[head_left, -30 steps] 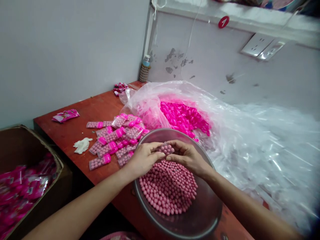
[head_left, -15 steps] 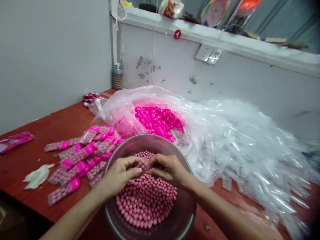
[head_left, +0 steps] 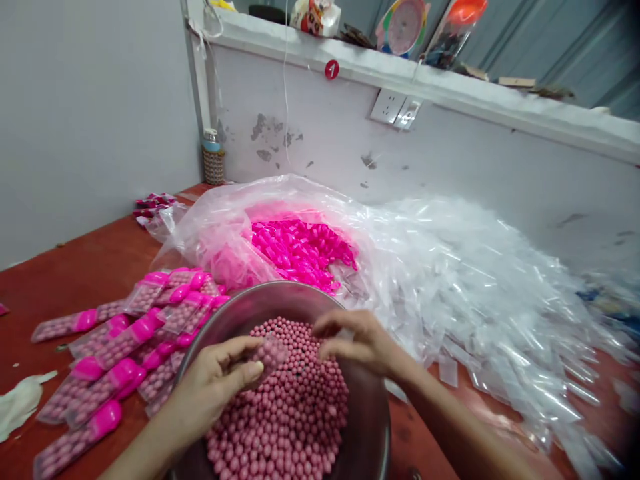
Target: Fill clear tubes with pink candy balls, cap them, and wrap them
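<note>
The left hand (head_left: 215,383) pinches a packet (head_left: 271,352) full of pink balls, low over the bowl (head_left: 369,417). The right hand (head_left: 357,343) hovers near it with fingers curled; I cannot tell if it holds anything.

The bare left forearm (head_left: 145,450) and right forearm (head_left: 450,427) reach forward. The left hand (head_left: 220,373) is closed in a pinch, thumb on the fingers. The right hand (head_left: 357,343) hovers near it, palm down, fingers loosely bent; its grip is unclear.
</note>
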Demonstrator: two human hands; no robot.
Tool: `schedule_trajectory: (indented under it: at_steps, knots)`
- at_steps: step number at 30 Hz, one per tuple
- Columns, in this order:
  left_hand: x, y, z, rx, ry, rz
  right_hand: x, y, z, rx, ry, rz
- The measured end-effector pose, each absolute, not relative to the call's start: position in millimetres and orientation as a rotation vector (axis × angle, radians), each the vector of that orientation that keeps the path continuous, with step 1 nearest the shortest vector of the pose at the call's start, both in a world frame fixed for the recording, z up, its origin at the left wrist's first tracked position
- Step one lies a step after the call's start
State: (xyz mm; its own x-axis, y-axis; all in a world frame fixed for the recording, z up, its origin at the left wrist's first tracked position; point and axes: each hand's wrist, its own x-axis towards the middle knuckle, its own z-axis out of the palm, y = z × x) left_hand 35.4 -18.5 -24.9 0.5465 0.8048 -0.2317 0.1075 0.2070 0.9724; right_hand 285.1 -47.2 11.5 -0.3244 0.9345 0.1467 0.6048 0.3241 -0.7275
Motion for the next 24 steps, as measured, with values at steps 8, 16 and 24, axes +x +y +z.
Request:
schedule_trajectory:
  at_steps: [8, 16, 24]
  knots:
    - [39, -20, -12, 0.746, 0.739, 0.732, 371, 53, -46, -2.425, -1.619, 0.45]
    - [41, -20, -12, 0.629, 0.683, 0.826, 368, 70, -67, -2.545, -1.8, 0.423]
    - [42, -25, -19, 0.943, 0.73, 0.843, 357, 60, -59, -2.521, -2.02, 0.19]
